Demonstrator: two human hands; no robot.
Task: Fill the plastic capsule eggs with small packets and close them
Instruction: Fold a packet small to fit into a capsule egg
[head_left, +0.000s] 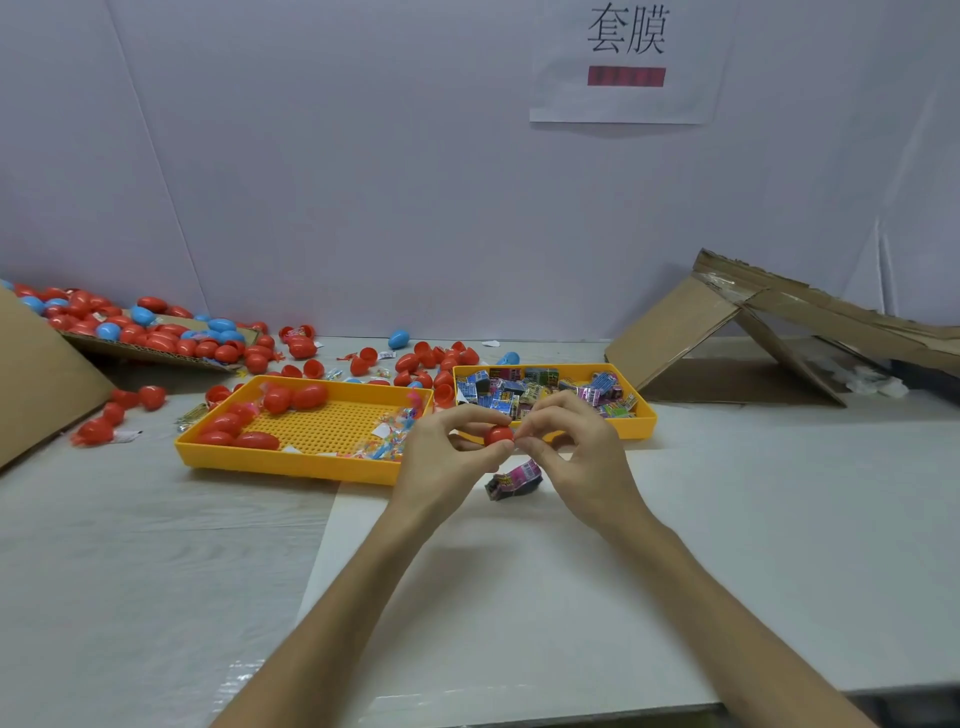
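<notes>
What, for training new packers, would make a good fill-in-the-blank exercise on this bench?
1. The left hand and right hand together hold one ___ capsule egg.
2. The heaped eggs at the back left are red or ___.
3. The yellow tray with red eggs lying in it sits on the ___ of the two trays.
Missing words: red; blue; left.

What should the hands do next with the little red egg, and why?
Probably pull the red egg open. The left hand and right hand pinch it from either side, no gap shows in it, and a loose packet waits on the table just under them, likely to go in.
</notes>
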